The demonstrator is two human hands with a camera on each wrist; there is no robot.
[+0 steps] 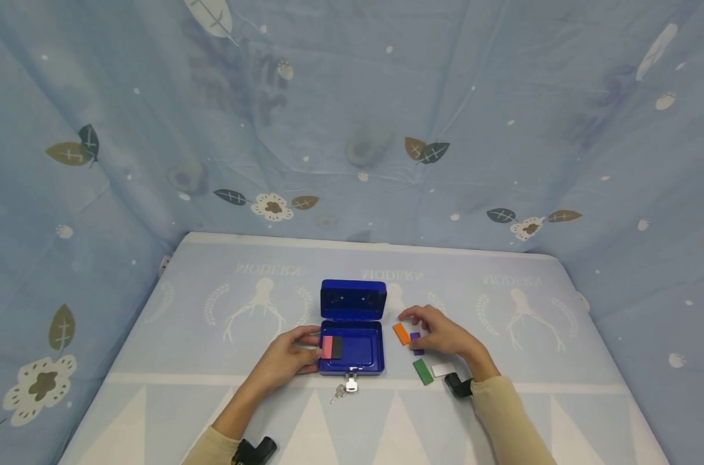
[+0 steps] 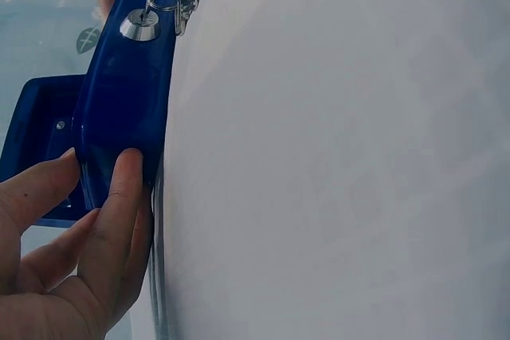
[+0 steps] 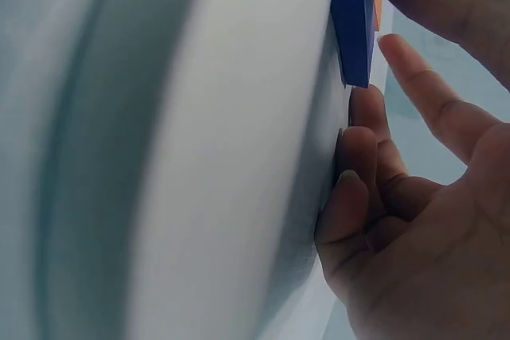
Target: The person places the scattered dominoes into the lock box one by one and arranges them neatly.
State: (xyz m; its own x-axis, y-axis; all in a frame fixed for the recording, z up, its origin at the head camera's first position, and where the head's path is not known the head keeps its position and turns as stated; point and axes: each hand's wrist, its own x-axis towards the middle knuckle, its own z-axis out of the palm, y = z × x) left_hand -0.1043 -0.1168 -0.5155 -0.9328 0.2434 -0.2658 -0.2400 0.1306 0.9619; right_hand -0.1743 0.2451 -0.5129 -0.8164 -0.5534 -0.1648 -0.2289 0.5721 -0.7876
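Observation:
A blue metal cash box stands with its lid raised at the back. A pink block and a dark block lie side by side at the left inside it. My left hand holds the box's left side, fingertips at the rim and round the front corner in the left wrist view. The thumb of my right hand touches a purple block, the index finger held apart from it. An orange block lies just left of the purple one, under the right hand's reach.
Nearer the front lie a green block and a white block. Keys on a ring hang from the box's front lock. Behind the table, a patterned blue cloth rises.

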